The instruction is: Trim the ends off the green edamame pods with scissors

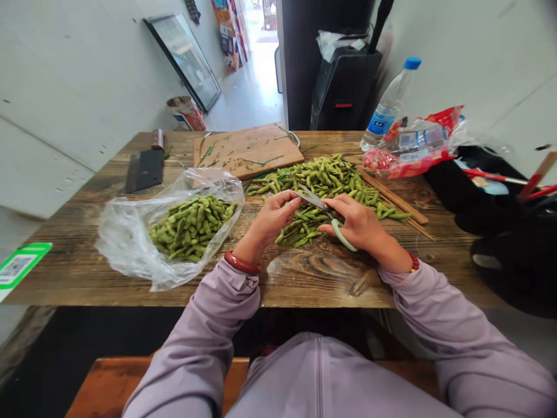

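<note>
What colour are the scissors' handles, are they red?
No, the scissors in the right hand have pale green handles.

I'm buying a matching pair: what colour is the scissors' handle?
The handle is pale green; see the head view.

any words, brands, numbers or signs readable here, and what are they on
No word, brand or number can be read.
Water bottle: white marks on its blue label, too small and blurred.
Green-edged card: a square code pattern, no legible words.
Red-and-clear packaging: any print is illegible.
Bucket: coloured print, too blurred.
Printed cartons at the back: too blurred.
Scissors: no lettering visible.
</note>
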`<state>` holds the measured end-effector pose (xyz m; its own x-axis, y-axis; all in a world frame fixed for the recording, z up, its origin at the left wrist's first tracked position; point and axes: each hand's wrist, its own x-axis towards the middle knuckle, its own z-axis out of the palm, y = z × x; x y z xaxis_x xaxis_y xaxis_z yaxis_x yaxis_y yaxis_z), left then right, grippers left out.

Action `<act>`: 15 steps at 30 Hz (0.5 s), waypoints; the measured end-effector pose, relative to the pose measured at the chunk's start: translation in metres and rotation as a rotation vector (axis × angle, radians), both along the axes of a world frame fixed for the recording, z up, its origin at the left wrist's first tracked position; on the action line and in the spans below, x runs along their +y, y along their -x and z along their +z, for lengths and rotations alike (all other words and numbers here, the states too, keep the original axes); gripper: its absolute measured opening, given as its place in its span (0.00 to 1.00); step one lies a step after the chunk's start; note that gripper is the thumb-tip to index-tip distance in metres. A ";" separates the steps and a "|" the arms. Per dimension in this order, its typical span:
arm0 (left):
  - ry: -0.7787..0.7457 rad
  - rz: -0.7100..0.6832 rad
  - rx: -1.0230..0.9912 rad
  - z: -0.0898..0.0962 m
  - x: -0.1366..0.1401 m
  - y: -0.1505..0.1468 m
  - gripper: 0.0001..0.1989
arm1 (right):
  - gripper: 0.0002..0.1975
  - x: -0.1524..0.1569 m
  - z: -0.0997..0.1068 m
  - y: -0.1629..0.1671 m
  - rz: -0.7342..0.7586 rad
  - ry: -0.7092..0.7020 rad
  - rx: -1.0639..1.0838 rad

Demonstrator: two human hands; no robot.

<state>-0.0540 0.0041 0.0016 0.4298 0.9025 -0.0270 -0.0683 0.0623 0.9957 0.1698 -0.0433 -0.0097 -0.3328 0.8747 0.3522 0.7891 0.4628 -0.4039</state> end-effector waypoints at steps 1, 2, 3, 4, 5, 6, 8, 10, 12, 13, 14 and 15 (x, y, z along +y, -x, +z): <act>-0.006 0.000 0.002 0.000 0.000 0.000 0.19 | 0.28 0.000 0.000 0.000 0.003 0.004 -0.002; -0.021 0.001 0.009 -0.001 0.001 0.001 0.19 | 0.27 0.000 0.000 0.000 0.004 0.007 -0.007; -0.045 0.004 0.021 -0.001 0.001 0.001 0.19 | 0.27 0.000 0.000 0.000 0.005 0.008 -0.014; -0.075 0.010 0.038 -0.001 0.001 0.001 0.19 | 0.27 0.000 0.000 0.000 0.006 0.008 -0.021; -0.108 0.017 0.058 -0.001 0.001 0.001 0.18 | 0.26 0.000 0.000 0.000 0.008 0.006 -0.025; -0.143 0.024 0.083 -0.001 0.001 0.000 0.18 | 0.26 0.000 -0.001 0.000 0.012 0.005 -0.027; -0.206 0.029 0.142 0.000 0.001 0.000 0.17 | 0.24 0.001 -0.002 0.000 0.019 -0.002 -0.024; -0.254 0.023 0.201 0.001 0.001 -0.001 0.15 | 0.23 0.000 -0.002 0.000 0.028 -0.005 -0.020; -0.289 0.026 0.240 0.001 0.002 -0.001 0.14 | 0.21 0.000 -0.003 -0.001 0.037 0.000 -0.016; -0.304 0.032 0.252 0.000 0.003 -0.001 0.13 | 0.21 0.000 -0.003 -0.001 0.041 0.004 -0.013; -0.319 0.040 0.264 -0.001 0.003 -0.001 0.13 | 0.20 0.000 -0.003 -0.001 0.044 0.009 -0.009; -0.334 0.049 0.277 -0.002 0.005 0.000 0.13 | 0.20 0.000 -0.003 -0.001 0.047 0.016 -0.001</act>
<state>-0.0537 0.0086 -0.0008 0.4037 0.9005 0.1615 0.2092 -0.2627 0.9419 0.1706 -0.0430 -0.0128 -0.3739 0.8637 0.3380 0.7670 0.4929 -0.4109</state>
